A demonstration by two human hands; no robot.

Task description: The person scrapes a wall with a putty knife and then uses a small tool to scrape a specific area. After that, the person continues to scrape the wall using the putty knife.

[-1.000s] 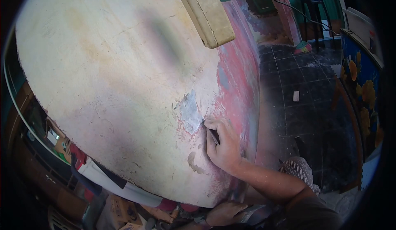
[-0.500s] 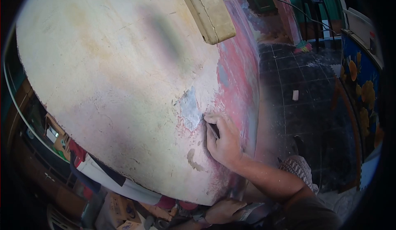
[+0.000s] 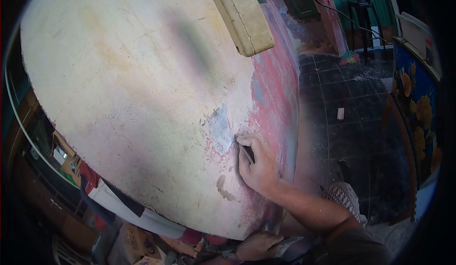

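My right hand (image 3: 259, 163) is closed on a thin, flat scraper (image 3: 247, 154), seen nearly edge-on. Its fingertips touch the painted wall (image 3: 118, 75) at the right edge of a bare grey patch (image 3: 221, 129). Cream paint covers most of the wall, and a strip of worn pink (image 3: 275, 94) runs down its right side. Below the hand lies a smaller brownish chipped spot (image 3: 224, 189). Low in the view, my left hand (image 3: 258, 246) is in shadow near the wall's bottom edge. Its fingers, and anything in them, are hard to make out.
A cream box-shaped fixture (image 3: 254, 32) juts from the wall above my right hand. Dark floor tiles (image 3: 349, 137) stretch to the right, with a small pale block (image 3: 340, 113) on them. Farther back stand a broom head (image 3: 350, 57) and a black stool (image 3: 363, 8). Cloths (image 3: 118, 201) hang at lower left.
The wall and fixture sit slightly lower in view. My right hand stays at the grey patch's right edge with the scraper, its grip unchanged. My left hand shows little difference.
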